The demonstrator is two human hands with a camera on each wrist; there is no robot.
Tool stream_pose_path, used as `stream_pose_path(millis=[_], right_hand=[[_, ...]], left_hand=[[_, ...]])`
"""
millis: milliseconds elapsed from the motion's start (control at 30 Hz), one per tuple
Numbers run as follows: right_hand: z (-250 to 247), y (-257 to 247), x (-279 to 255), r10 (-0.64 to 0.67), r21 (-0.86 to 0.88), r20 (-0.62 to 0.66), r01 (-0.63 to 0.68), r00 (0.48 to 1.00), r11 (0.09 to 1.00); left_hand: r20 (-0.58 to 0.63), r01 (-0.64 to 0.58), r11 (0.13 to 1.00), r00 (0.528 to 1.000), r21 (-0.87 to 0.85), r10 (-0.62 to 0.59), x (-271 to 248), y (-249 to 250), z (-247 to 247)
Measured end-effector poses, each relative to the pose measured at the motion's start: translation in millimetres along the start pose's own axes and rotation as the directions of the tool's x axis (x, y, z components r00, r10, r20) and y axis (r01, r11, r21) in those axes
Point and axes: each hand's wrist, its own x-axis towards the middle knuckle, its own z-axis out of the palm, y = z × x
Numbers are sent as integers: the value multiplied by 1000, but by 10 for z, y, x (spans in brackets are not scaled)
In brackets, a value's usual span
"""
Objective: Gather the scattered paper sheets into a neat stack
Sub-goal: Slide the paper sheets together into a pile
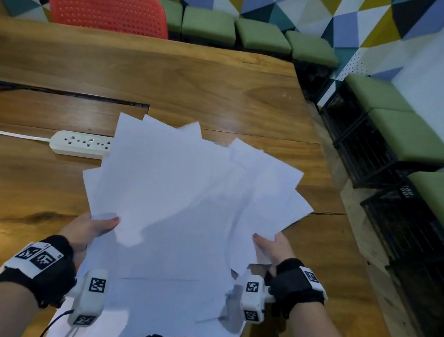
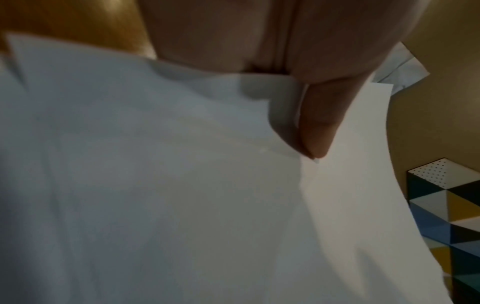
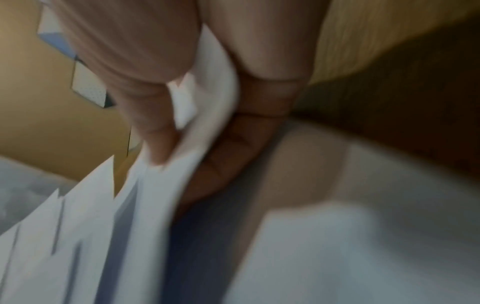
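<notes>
**Fanned sheets held from both near corners, spreading away from us**

We pinch the paper sheets (image 1: 187, 192) with both hands: our left hand (image 1: 88, 231) grips the near left edge, thumb lying on top, and our right hand (image 1: 271, 248) grips the near right edge the same way. The left wrist view shows the thumb (image 2: 317, 127) pressed flat onto the top sheet; the right wrist view, though blurred, shows several loose edges clamped between thumb and fingers (image 3: 233, 148).

From our hands the sheets (image 2: 182, 185) run straight ahead, lifted above the table (image 1: 196, 81), long axis pointing away from us toward the power strip (image 1: 80, 144), whose right end they cover. The far corners splay out like a fan, those on the right farthest out of line. Both hands sit about equally near, one on each side.

We judge the gathering mostly done and the squaring still ahead; it likely turns on standing the bundle on edge and tapping it on the table nearer us than the power strip.
</notes>
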Motion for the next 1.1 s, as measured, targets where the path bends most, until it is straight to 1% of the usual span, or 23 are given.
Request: stream_pose_path(millis=[100,200,267,333,367,433,500,533,600,667,733,767,800,867,900,933,1000,1033,1100], right_hand=[[-66,104,68,0,-132,-43,-6,999,991],[-21,70,73,-111,-219,-162,73,980,973],[-30,-8,35,-192,-287,-210,127,959,949],[-79,-81,1,-275,-329,-253,185,928,926],[-120,-115,-23,-314,-330,-297,212,902,920],[-190,-209,-98,-376,-291,-419,270,826,918],[-253,-318,-199,-390,-216,-519,325,760,921],[-274,-383,-251,-378,-176,-556,340,740,924],[-306,-503,-311,-294,-39,-638,352,712,935],[-322,-585,-350,-225,51,-659,341,718,939],[-275,-657,-393,-231,61,-628,342,744,938],[-240,-675,-417,-234,65,-587,333,775,941],[-188,-684,-456,-237,67,-521,316,820,946],[-66,-664,-528,-225,51,-337,257,914,965],[-6,-620,-552,-206,14,-227,214,952,977],[39,-568,-567,-182,-66,-133,175,974,982],[124,-424,-589,-142,-230,13,141,990,963],[168,-359,-598,-122,-269,66,135,990,954],[273,-262,-604,-97,-331,129,135,987,934]], left_hand=[[-25,-20,998,999,55,21,-19,-31,-27],[-4,-27,994,1000,110,28,-35,-27,1],[3,-47,989,999,138,47,-58,-28,49],[-6,-68,989,998,132,70,-74,-44,90],[-23,-67,990,997,126,71,-77,-58,97],[-50,-65,990,996,129,72,-82,-77,97],[-65,-62,989,995,130,71,-109,-81,100],[-71,-68,990,995,120,77,-108,-94,96],[-80,-65,992,994,104,74,-115,-112,96],[-82,-52,994,995,101,60,-133,-115,102],[-86,-41,993,995,108,50,-151,-105,96],[-84,-36,993,995,112,46,-163,-95,97],[-81,-30,993,996,118,40,-169,-87,97],[-63,-27,993,997,115,34,-212,-61,102],[-57,-30,994,998,104,36,-237,-47,97],[-57,-26,996,998,90,32,-247,-30,93],[-53,-6,998,999,57,9,-266,-6,63],[-44,9,999,999,41,-7,-252,0,48],[-3,26,999,1000,48,-26,-250,4,45]])
